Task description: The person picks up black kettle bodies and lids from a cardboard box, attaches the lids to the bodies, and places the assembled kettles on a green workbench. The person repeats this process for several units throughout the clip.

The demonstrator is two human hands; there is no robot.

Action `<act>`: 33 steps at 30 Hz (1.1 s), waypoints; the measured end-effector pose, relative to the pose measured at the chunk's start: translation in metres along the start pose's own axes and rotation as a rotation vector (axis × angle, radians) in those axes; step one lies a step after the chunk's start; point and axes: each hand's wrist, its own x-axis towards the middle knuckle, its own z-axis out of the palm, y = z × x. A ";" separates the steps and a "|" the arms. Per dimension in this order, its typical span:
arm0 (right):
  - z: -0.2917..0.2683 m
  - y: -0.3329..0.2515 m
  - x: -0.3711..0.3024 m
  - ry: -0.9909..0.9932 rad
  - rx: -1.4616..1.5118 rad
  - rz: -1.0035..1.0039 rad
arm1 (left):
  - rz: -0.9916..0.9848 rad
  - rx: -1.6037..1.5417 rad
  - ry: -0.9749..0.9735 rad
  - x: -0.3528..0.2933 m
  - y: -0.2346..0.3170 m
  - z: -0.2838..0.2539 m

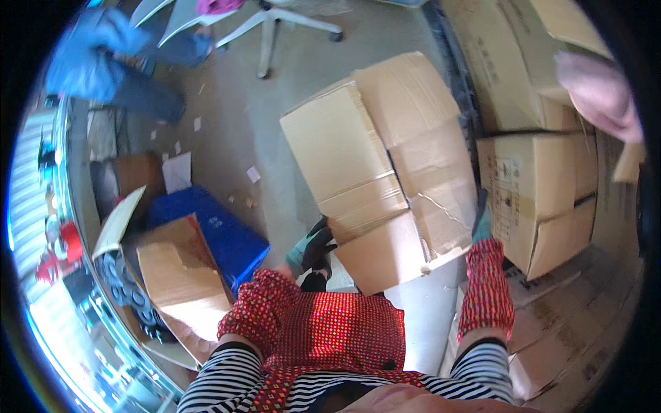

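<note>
Creased, light-brown cardboard box [377,173]

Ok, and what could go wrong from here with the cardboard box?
The cardboard box may come open, since its flaps do not quite meet. The right hand, close to the stacked boxes, could scrape against them. Pale scraps on the floor might be slippery underfoot.
</note>
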 end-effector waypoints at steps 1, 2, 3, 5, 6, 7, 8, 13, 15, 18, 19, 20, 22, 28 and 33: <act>0.016 -0.006 -0.015 0.062 0.130 -0.044 | -0.021 -0.242 0.090 -0.006 0.004 0.009; -0.041 0.010 -0.021 0.084 -0.270 -0.198 | 0.103 -0.004 -0.026 0.024 -0.037 0.008; 0.007 -0.001 -0.045 0.098 0.070 -0.108 | 0.277 0.361 0.039 0.008 -0.046 -0.015; 0.054 -0.028 -0.119 -0.012 -0.329 -0.233 | 0.358 0.703 0.173 -0.020 -0.060 -0.010; 0.046 -0.024 -0.148 -0.094 -0.233 -0.231 | 0.288 0.690 0.162 -0.028 -0.056 0.020; 0.056 -0.020 -0.190 -0.233 -0.190 -0.154 | 0.162 0.445 0.071 -0.045 -0.056 0.037; 0.071 -0.013 -0.229 -0.385 -0.250 -0.072 | 0.036 0.207 0.058 -0.074 -0.056 0.036; 0.157 -0.111 -0.428 -1.235 -0.635 0.221 | 0.246 -0.499 -0.205 -0.154 -0.138 0.083; 0.182 -0.149 -0.477 -1.434 -0.723 -0.057 | 0.786 -0.194 -0.190 -0.218 -0.125 0.104; 0.183 -0.182 -0.519 -1.649 -0.811 -0.337 | 0.802 -0.464 0.004 -0.285 -0.129 0.124; 0.177 -0.174 -0.526 -1.684 -0.783 -0.471 | 0.661 -0.738 0.048 -0.302 -0.125 0.126; 0.175 -0.170 -0.536 -1.700 -0.742 -0.601 | 0.498 -0.997 0.067 -0.327 -0.111 0.125; 0.179 -0.169 -0.563 -1.826 -0.750 -0.660 | 0.532 -0.968 0.197 -0.372 -0.116 0.131; 0.208 -0.179 -0.680 -2.140 -1.019 -0.705 | 1.128 -0.043 0.863 -0.474 -0.188 0.105; 0.272 -0.123 -0.757 -2.077 -0.884 -0.786 | 1.029 -0.311 0.936 -0.476 -0.315 0.000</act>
